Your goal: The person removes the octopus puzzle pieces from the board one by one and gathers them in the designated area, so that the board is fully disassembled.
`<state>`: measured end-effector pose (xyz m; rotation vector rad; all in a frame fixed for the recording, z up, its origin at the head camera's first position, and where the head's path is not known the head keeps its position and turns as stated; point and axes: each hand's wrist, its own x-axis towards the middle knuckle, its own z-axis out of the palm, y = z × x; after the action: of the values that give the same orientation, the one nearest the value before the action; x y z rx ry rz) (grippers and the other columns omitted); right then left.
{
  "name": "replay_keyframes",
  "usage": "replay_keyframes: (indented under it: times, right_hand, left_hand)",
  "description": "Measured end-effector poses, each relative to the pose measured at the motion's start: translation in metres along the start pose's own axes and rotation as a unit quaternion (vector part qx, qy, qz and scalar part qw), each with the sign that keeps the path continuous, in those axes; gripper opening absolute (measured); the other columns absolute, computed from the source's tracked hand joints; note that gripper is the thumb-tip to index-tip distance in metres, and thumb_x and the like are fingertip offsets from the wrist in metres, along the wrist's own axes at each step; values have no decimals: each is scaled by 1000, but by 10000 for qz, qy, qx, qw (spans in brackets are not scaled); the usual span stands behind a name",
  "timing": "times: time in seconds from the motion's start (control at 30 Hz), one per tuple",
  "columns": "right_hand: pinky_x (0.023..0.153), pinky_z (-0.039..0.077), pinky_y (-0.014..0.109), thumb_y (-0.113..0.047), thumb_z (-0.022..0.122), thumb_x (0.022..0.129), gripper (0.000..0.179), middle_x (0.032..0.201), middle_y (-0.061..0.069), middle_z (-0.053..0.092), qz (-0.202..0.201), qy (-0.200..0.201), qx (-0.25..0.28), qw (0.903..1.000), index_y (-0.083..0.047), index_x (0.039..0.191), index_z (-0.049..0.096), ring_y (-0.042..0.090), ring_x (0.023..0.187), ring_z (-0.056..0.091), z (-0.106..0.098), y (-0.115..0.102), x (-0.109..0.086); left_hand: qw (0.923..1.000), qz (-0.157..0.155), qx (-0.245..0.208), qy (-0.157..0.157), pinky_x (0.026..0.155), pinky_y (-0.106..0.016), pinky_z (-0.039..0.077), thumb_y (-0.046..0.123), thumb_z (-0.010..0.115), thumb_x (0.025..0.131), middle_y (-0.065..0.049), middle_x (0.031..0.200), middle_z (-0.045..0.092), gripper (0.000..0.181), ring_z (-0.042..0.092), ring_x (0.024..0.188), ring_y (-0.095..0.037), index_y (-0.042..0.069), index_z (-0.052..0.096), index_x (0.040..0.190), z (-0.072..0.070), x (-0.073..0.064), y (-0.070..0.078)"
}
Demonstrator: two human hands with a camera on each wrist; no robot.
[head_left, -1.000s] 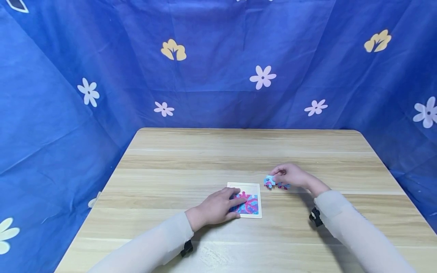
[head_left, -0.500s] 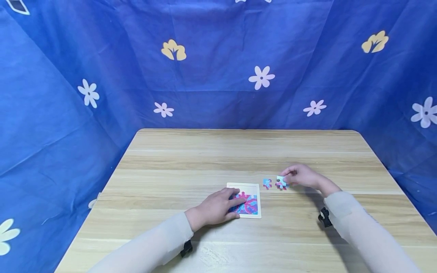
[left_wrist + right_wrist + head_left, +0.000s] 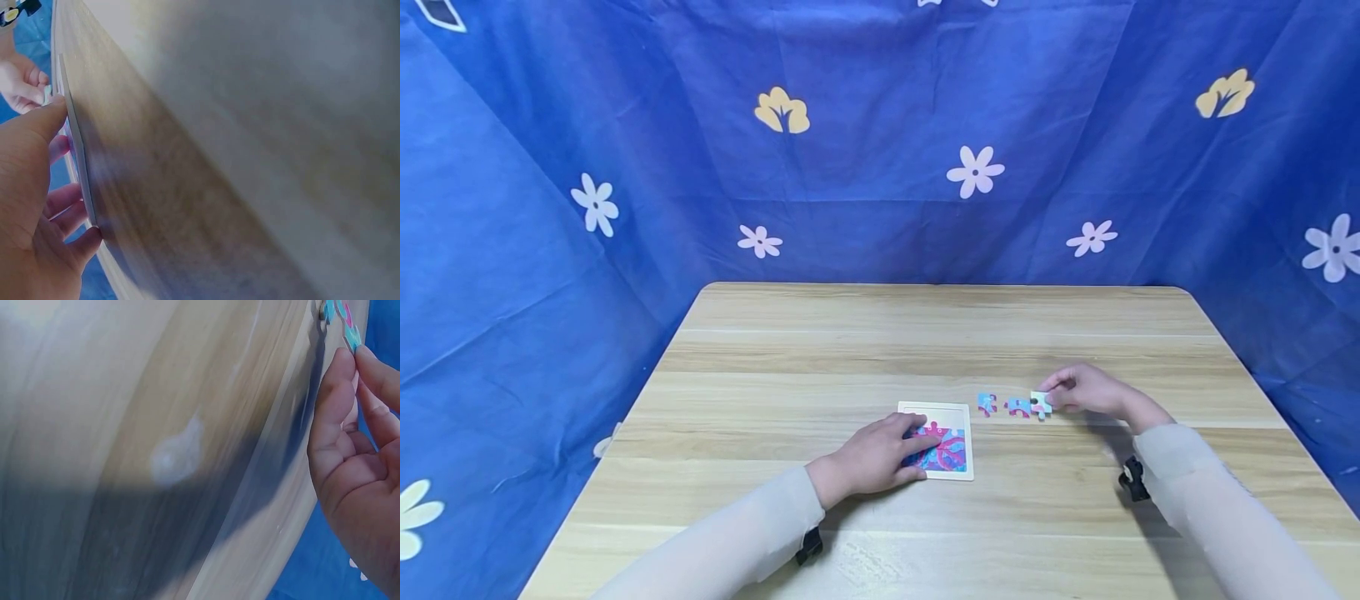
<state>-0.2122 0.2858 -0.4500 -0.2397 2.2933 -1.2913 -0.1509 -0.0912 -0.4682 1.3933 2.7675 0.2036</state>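
A light square puzzle tray (image 3: 969, 442) lies on the table, its lower part filled with pink and blue pieces (image 3: 953, 452) and its upper part bare. My left hand (image 3: 872, 454) rests spread over the tray's left side, fingers across the pieces. In the left wrist view, the thumb and fingers of my left hand (image 3: 37, 181) lie along the tray's edge (image 3: 78, 140). To the right, my right hand (image 3: 1086, 390) pinches a light-blue and pink jigsaw piece (image 3: 1040, 403) between thumb and fingertips. The right wrist view shows that pinch at the piece's edge (image 3: 352, 339).
Two more jigsaw pieces lie between the tray and my right hand: one nearer the tray (image 3: 987, 405), another (image 3: 1018, 407) right beside the held piece. The wooden table (image 3: 850, 333) ends at a blue flowered curtain (image 3: 880, 167) behind and at both sides.
My right hand has moved rightward with the pinched piece, past the two other pieces, which now show uncovered. My left hand has stayed on the tray.
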Motion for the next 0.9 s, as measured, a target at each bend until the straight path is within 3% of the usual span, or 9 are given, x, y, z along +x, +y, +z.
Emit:
replay_keyframes:
  times: [0.27,0.5,0.67,0.9]
  right_hand:
    - [73,55,32,-5,65,87,31,92,8,63,120,-148,-115,9998,12,112,61,18,83,58,-8,9,-6]
    - [59,50,25,-7,66,87,32,83,5,60,191,-177,-89,9996,12,113,60,13,66,50,-12,12,-9]
    - [54,45,22,-6,67,87,31,80,4,60,240,-162,-54,9996,12,111,61,10,61,46,-12,12,-10]
    - [56,48,24,-5,67,86,26,80,3,59,365,-12,-112,9993,9,107,63,12,64,48,-11,9,-10]
  left_hand:
    - [10000,0,-4,18,105,-39,38,49,58,92,-13,140,44,54,44,127,-28,23,52,139,1,1,1]
    - [10000,17,7,65,105,-40,37,49,57,92,-13,139,45,54,44,127,-28,23,52,139,2,1,0]
    - [9999,72,-5,121,106,-41,37,48,58,91,-13,139,45,54,45,126,-29,23,53,138,2,1,0]
    - [10000,37,-1,48,107,-40,35,48,58,92,-13,139,45,54,44,127,-28,22,52,138,-1,1,1]
